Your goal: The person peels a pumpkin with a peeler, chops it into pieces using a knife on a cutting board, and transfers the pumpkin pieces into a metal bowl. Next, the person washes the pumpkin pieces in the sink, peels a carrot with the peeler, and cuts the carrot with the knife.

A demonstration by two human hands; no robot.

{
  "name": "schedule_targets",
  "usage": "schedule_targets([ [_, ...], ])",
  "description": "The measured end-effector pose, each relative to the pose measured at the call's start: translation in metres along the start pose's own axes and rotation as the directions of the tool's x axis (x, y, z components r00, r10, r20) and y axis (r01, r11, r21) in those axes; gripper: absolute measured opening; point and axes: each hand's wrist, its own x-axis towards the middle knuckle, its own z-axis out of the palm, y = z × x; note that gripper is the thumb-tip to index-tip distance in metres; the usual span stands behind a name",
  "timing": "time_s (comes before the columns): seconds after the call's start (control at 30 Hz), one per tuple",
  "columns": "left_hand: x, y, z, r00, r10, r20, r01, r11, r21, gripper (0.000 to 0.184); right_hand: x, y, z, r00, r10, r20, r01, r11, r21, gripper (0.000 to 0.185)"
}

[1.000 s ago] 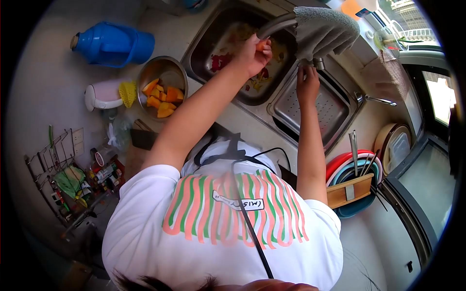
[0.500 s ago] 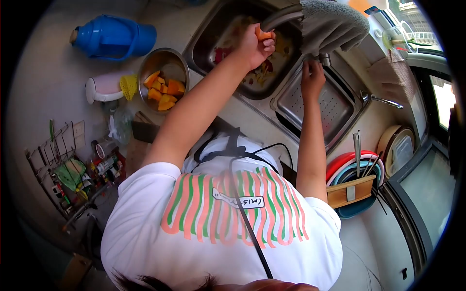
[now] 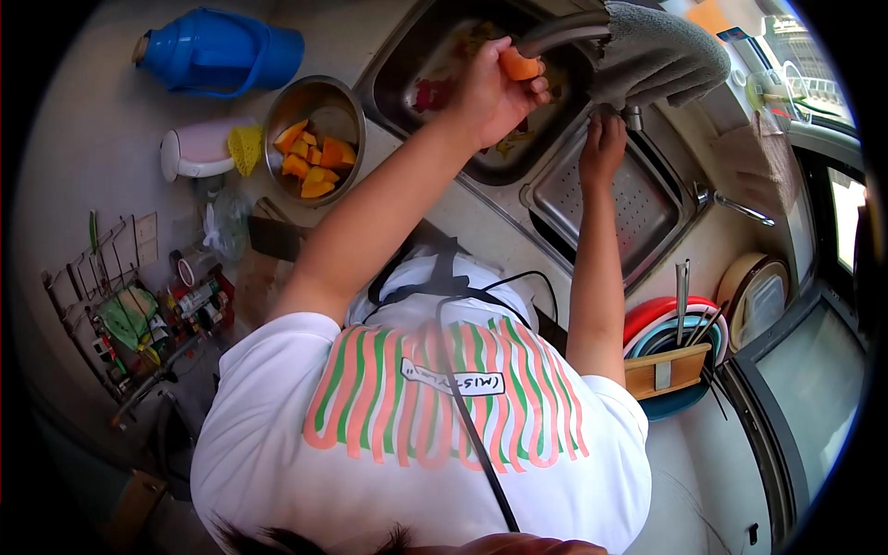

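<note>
In the head view my left hand [image 3: 504, 97] holds an orange chunk [image 3: 521, 65] over the left sink basin [image 3: 388, 88], beside the curved faucet neck [image 3: 560, 32]. Red and yellowish scraps [image 3: 435, 93] lie in that basin. My right hand [image 3: 603, 153] is closed at the faucet base, over the edge of a perforated metal tray [image 3: 610, 208]; its fingertips are partly hidden beneath a grey towel [image 3: 657, 55] draped over the faucet, so what they grip cannot be made out. Orange chunks [image 3: 316, 166] sit in a metal bowl [image 3: 359, 139] left of the sink.
A blue flask [image 3: 217, 53], a pink-and-white container [image 3: 196, 152] and a yellow mesh item [image 3: 245, 150] are at the left. A smaller tap [image 3: 740, 208] stands right of the tray. Stacked basins [image 3: 652, 319] with a wooden holder [image 3: 666, 372] are at the lower right.
The view has shifted slightly, with the sink lower and further right. My left hand has turned, showing more of its palm and the orange chunk. My right hand stays by the faucet base.
</note>
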Motion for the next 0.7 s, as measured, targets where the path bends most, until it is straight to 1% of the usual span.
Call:
schedule_targets([
  [0.03, -0.001, 0.0, 0.0, 1.0, -0.001, -0.001, 0.001, 1.0, -0.003, 0.03, 0.0, 0.002, 0.004, 1.0, -0.022, -0.008, 0.022, 0.999, -0.027, 0.011],
  [0.13, -0.008, 0.004, -0.001, 0.999, -0.04, 0.008, 0.04, 0.999, -0.024, 0.032, 0.003, -0.003, 0.019, 0.989, 0.085, -0.123, -0.081, 0.996, 0.037, 0.012],
  [0.2, -0.014, 0.007, 0.001, 0.998, -0.056, 0.012, 0.057, 0.998, -0.02, 0.032, 0.02, -0.007, 0.043, 0.96, 0.174, -0.219, -0.153, 0.982, 0.112, 0.015],
  [0.27, -0.024, 0.009, 0.008, 0.999, -0.051, 0.007, 0.051, 0.999, 0.006, 0.033, 0.028, -0.013, 0.052, 0.951, 0.174, -0.255, -0.131, 0.976, 0.175, 0.019],
  [0.33, -0.036, 0.013, 0.015, 0.999, -0.042, -0.022, 0.043, 0.997, 0.062, 0.033, 0.033, -0.029, 0.04, 0.967, 0.08, -0.241, -0.026, 0.975, 0.22, 0.024],
  [0.37, -0.04, 0.015, 0.016, 0.999, -0.037, -0.035, 0.04, 0.995, 0.089, 0.034, 0.029, -0.029, 0.036, 0.971, 0.177, -0.159, -0.134, 0.959, 0.248, 0.024],
  [0.4, -0.042, 0.016, 0.014, 0.999, -0.035, -0.013, 0.036, 0.996, 0.087, 0.034, 0.023, -0.027, 0.031, 0.96, 0.271, -0.074, -0.243, 0.933, 0.267, 0.023],
  [0.43, -0.044, 0.016, 0.009, 0.999, -0.034, 0.009, 0.033, 0.996, 0.087, 0.035, 0.017, -0.031, 0.023, 0.933, 0.361, 0.012, -0.35, 0.895, 0.276, 0.023],
  [0.47, -0.047, 0.016, 0.005, 0.999, -0.033, 0.031, 0.03, 0.996, 0.087, 0.036, 0.01, -0.037, 0.016, 0.917, 0.388, 0.094, -0.396, 0.857, 0.33, 0.022],
  [0.53, -0.053, 0.017, -0.001, 0.996, 0.008, 0.091, -0.025, 0.982, 0.186, 0.036, 0.002, -0.078, -0.005, 0.868, 0.424, 0.258, -0.496, 0.761, 0.418, 0.022],
  [0.57, -0.055, 0.017, -0.002, 0.992, 0.024, 0.125, -0.053, 0.971, 0.235, 0.036, -0.002, -0.098, -0.01, 0.874, 0.4, 0.277, -0.486, 0.739, 0.466, 0.025],
  [0.6, -0.059, 0.019, -0.001, 0.986, 0.02, 0.168, -0.06, 0.969, 0.239, 0.036, -0.008, -0.099, -0.01, 0.854, 0.387, 0.349, -0.517, 0.712, 0.475, 0.026],
  [0.67, -0.067, 0.023, 0.005, 0.967, 0.012, 0.254, -0.076, 0.967, 0.244, 0.036, -0.019, -0.098, -0.007, 0.801, 0.348, 0.486, -0.579, 0.657, 0.483, 0.027],
  [0.7, -0.071, 0.024, 0.008, 0.963, 0.012, 0.27, -0.077, 0.97, 0.232, 0.037, -0.02, -0.099, -0.007, 0.78, 0.373, 0.502, -0.586, 0.715, 0.381, 0.021],
])
